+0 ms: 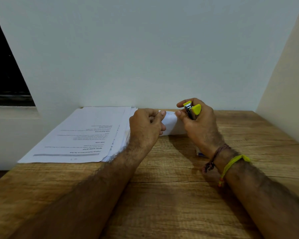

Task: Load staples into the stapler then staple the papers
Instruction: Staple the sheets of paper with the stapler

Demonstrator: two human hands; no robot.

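The right hand (pixel 199 125) is closed around a yellow stapler (pixel 192 110), which stands nearly upright in its grip with the metal magazine showing between the yellow parts; its thumb also presses on a small white folded paper (pixel 170 125) that lies between the two hands; the left hand (pixel 146 125) is curled, thumb and fingers pinching the paper's left edge; a stack of printed papers (pixel 81 137) lies flat on the wooden worktop (pixel 171 195) just left of the left hand, against the wall; thread bands (pixel 231 163) circle the right wrist.
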